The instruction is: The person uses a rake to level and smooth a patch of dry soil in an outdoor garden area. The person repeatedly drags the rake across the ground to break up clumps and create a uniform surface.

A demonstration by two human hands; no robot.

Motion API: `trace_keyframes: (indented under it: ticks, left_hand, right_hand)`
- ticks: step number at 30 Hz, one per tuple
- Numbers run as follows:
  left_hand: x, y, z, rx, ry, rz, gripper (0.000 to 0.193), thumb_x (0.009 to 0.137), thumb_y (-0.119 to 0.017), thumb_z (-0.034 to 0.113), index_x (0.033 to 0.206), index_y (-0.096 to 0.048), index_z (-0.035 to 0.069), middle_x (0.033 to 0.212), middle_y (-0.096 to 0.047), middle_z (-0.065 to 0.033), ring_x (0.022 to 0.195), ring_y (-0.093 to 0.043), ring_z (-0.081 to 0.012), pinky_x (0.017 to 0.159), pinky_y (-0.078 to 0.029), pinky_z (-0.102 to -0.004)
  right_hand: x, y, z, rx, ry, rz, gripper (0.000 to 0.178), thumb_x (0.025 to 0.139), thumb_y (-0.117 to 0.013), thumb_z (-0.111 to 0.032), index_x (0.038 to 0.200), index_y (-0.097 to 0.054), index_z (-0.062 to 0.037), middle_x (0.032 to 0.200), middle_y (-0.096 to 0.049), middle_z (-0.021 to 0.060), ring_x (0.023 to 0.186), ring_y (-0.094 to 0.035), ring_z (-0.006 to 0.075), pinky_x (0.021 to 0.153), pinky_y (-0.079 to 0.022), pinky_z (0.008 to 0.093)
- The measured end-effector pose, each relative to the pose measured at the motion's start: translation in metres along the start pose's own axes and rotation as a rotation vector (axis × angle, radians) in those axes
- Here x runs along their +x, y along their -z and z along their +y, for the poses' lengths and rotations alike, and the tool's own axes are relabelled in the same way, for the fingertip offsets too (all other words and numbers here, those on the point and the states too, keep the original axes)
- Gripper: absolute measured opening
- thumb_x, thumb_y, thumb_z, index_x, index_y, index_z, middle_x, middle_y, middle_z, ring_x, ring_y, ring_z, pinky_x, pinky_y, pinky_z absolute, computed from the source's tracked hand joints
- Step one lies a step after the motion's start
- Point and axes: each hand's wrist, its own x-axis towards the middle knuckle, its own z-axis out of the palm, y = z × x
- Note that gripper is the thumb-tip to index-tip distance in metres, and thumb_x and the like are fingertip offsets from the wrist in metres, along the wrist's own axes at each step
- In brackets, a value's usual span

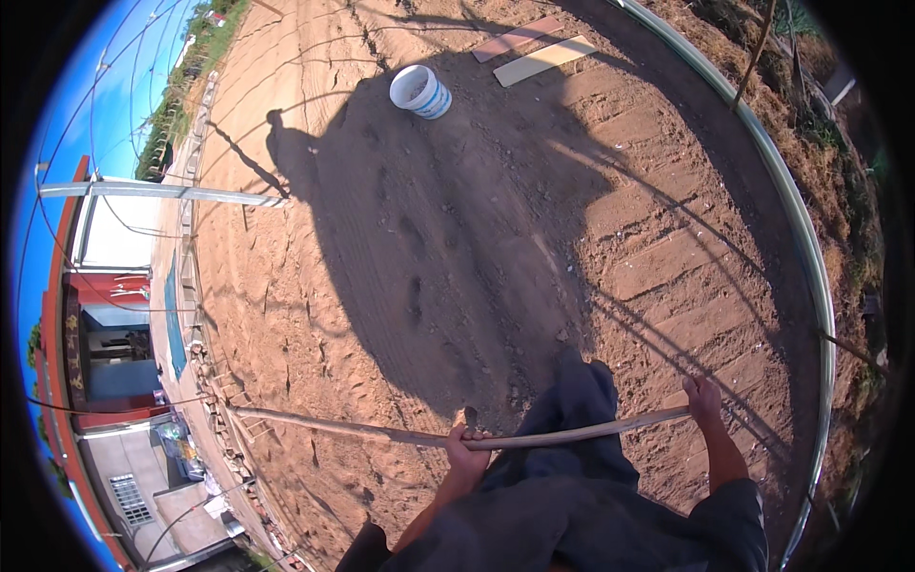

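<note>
A long wooden pole [548, 437] crosses in front of my body, lying nearly level from left to right. My left hand [467, 456] is wrapped round it near the middle. At the pole's right end my right hand [704, 398] is closed on it. The left part of the pole runs out over the sunlit soil toward a row of stones; what its far tip carries, if anything, is too small to make out. Beneath it, my dark trousers [581, 400] cover part of the ground.
Loose brown soil [286, 334] with furrows spreads ahead, partly under my shadow. A white bucket with blue bands [420, 92] stands farther off, near two flat boards [543, 61]. A pale metal rail [805, 219] curves along the right. A building [110, 353] stands left.
</note>
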Motion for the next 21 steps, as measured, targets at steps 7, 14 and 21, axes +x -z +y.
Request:
trace_keyframes:
  ticks: [7, 14, 21]
  left_hand:
    - [0.038, -0.104, 0.039, 0.093, 0.078, -0.038, 0.024, 0.083, -0.056, 0.019, 0.065, -0.042, 0.014, 0.058, -0.043, -0.0027, 0.058, -0.045, -0.0213, 0.067, -0.043, -0.0435]
    - [0.097, -0.207, 0.048, 0.192, 0.225, -0.096, 0.025, 0.085, -0.056, 0.014, 0.064, -0.041, 0.012, 0.060, -0.043, -0.0046, 0.060, -0.045, -0.0226, 0.070, -0.043, -0.0432]
    - [0.132, -0.315, 0.053, 0.265, 0.268, -0.150, 0.024, 0.081, -0.060, 0.011, 0.064, -0.043, 0.011, 0.061, -0.045, -0.0032, 0.061, -0.047, -0.0204, 0.069, -0.044, -0.0412]
  right_hand:
    - [0.013, 0.013, -0.050, 0.086, -0.101, 0.139, 0.045, 0.089, -0.053, -0.041, 0.070, -0.053, 0.0001, 0.055, -0.048, 0.0181, 0.052, -0.049, 0.0347, 0.051, -0.036, 0.0451]
    - [0.060, 0.050, -0.091, 0.125, -0.152, 0.376, 0.040, 0.091, -0.051, -0.036, 0.073, -0.052, -0.0003, 0.060, -0.046, 0.0155, 0.054, -0.044, 0.0284, 0.053, -0.034, 0.0411]
    - [0.109, 0.094, -0.141, 0.092, -0.270, 0.358, 0.037, 0.091, -0.051, -0.033, 0.075, -0.051, 0.0001, 0.061, -0.046, 0.0140, 0.055, -0.043, 0.0280, 0.054, -0.036, 0.0403]
